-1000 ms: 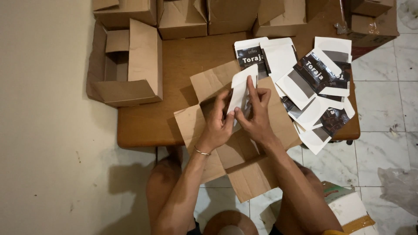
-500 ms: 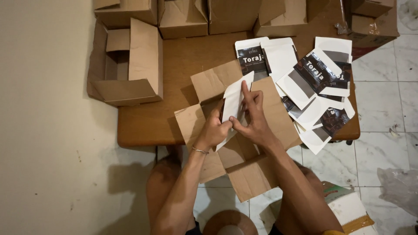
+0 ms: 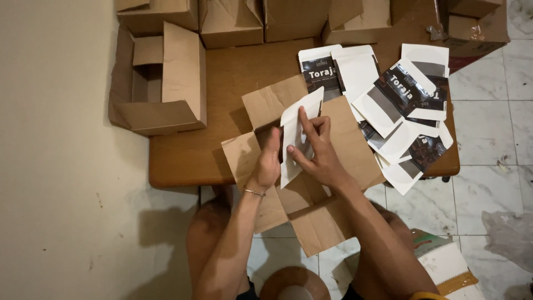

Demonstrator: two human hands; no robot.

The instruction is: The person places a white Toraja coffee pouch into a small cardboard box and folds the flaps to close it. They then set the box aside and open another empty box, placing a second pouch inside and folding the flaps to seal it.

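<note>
Both hands meet over an open brown cardboard box (image 3: 311, 161) that sits at the front edge of the wooden worktop (image 3: 189, 155), its flaps spread outward and its near flaps hanging past the edge over the person's knees. The left hand (image 3: 269, 161) is curled around the left edge of a white flat pouch (image 3: 297, 133), thumb side toward the paper, with a thin bracelet on the wrist. The right hand (image 3: 316, 150) grips the same pouch from the right, its index finger stretched up along the white face and the thumb pressed on the lower part. The pouch stands tilted, its lower end down inside the box opening and its upper corner rising above the rear flap. What else lies inside the box cannot be made out, since the hands and pouch cover the opening.

At the right end of the worktop a loose heap of pouches (image 3: 400, 105) is fanned out, some showing white backs, others dark printed fronts; a few overhang the right front corner. On the left part of the worktop an empty cardboard box (image 3: 161, 83) lies on its side with its opening toward the left edge. Along the back edge stands a row of folded brown boxes (image 3: 288, 19), their insides not visible. On the tiled floor by the person's right knee rests a white and brown parcel (image 3: 444, 266).
</note>
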